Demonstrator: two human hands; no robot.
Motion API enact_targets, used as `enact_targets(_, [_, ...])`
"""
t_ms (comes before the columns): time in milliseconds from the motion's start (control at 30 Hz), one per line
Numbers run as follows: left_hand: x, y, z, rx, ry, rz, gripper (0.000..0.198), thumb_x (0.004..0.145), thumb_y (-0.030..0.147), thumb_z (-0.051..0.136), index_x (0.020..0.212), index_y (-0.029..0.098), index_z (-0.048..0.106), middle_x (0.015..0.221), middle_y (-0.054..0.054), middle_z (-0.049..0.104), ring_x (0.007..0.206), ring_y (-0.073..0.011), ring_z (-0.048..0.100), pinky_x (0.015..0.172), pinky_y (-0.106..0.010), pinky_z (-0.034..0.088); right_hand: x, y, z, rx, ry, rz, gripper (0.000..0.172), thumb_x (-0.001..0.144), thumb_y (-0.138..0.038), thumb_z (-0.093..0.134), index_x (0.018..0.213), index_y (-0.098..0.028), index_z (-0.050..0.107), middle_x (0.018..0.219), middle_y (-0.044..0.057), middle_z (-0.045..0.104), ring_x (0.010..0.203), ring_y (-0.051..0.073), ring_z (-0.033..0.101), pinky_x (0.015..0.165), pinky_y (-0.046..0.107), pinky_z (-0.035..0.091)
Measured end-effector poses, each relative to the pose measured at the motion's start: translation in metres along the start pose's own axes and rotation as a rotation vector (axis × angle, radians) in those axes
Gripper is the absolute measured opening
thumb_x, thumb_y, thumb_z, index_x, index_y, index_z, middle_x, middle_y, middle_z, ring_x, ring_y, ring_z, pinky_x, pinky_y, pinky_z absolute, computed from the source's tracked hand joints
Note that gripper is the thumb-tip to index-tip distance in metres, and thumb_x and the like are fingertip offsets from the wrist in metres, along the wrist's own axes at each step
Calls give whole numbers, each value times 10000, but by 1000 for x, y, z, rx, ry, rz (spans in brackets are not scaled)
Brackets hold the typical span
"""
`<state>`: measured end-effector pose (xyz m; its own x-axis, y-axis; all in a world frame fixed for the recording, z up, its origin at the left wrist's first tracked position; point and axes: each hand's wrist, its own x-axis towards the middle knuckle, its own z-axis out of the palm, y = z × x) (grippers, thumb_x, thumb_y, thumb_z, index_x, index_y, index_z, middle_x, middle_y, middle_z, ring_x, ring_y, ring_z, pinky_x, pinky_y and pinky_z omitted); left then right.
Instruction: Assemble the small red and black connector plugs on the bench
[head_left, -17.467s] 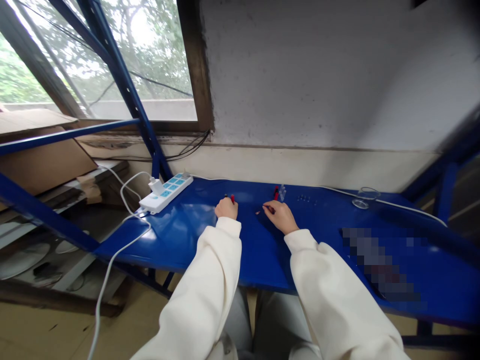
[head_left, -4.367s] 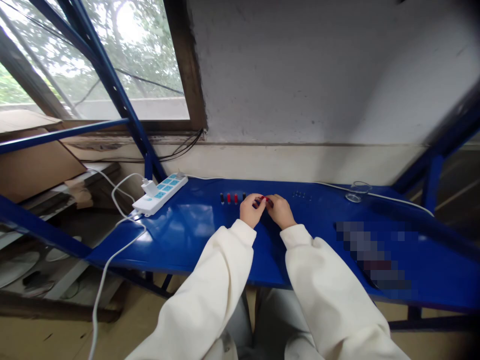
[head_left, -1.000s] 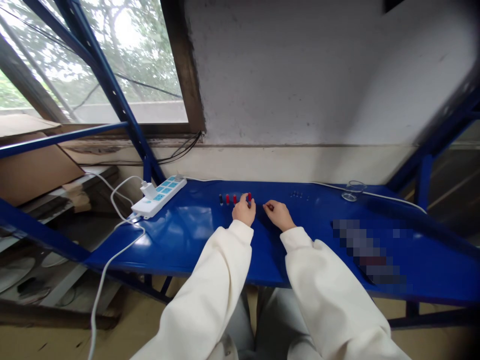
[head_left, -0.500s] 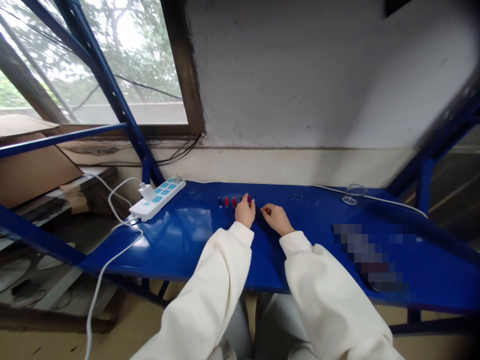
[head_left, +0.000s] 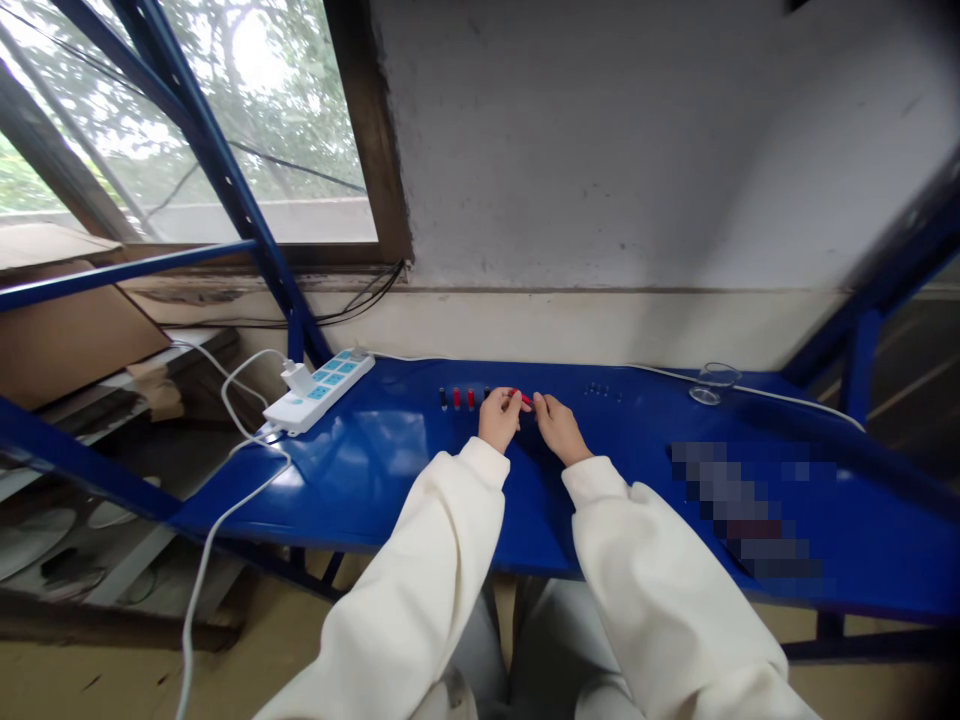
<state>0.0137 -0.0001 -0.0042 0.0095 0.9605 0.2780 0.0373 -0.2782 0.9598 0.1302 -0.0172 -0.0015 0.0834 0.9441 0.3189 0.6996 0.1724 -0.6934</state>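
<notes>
Between my two hands is a small red cylindrical piece (head_left: 523,399), tilted just above the table. My left hand (head_left: 498,418) pinches it between thumb and fingers. At its right end, the thumb and fingers of my right hand (head_left: 561,430) are closed together; whatever they hold is too small to make out. Left of my hands several similar pieces stand in a row: a black cylinder (head_left: 443,398), a red cylinder (head_left: 456,398), another red cylinder (head_left: 471,398) and a black one (head_left: 487,392) partly behind my left hand. Several tiny clear or metallic bits (head_left: 598,389) lie to the right.
A white power strip (head_left: 322,390) with a plugged-in adapter and cable lies at the left of the blue table (head_left: 375,510). Toward the back right is a clear round container (head_left: 705,396). A pixelated dark object (head_left: 742,510) lies at the right, and a wall (head_left: 600,150) rises behind.
My left hand has taken the red piece from the right end of the row and moved slightly right. My hands have come together at the piece.
</notes>
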Motion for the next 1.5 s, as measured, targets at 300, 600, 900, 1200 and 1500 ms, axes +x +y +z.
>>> enact_targets(300, [-9,18,-2,-250,-116,-119,270,725,348,535,872,127,487,783,-66,640,328,-34,459,360,-178,338,0,-3,0,424,63,7,515,761,-640,274,585,-187,446,506,-4,466,496,113,431,500,237,335])
enact_targets(600, [-9,17,-3,-174,-60,-93,358,737,490,483,775,134,475,589,-8,597,305,-35,426,335,-166,312,2,-3,-2,560,85,30,441,757,-593,350,578,-195,412,471,-38,362,433,83,346,420,222,303])
enact_targets(900, [-13,20,-4,-101,-46,-15,367,730,494,490,789,132,514,546,18,559,306,-27,396,333,-166,295,0,-8,-8,577,128,35,403,765,-534,392,556,-190,414,471,-44,361,427,74,339,422,215,300])
enact_targets(1200, [-12,23,-4,-105,95,-8,370,761,518,422,779,153,476,508,44,530,296,-28,384,333,-166,278,2,-8,-13,704,331,126,455,728,-582,425,500,-192,368,444,-38,358,407,63,298,399,219,266])
enact_targets(1500, [-13,21,-5,-101,53,35,330,721,472,508,763,146,530,519,41,515,320,-30,391,336,-173,293,-2,-16,-15,719,-61,9,350,659,-489,577,762,-156,616,541,-21,513,487,81,420,470,220,337])
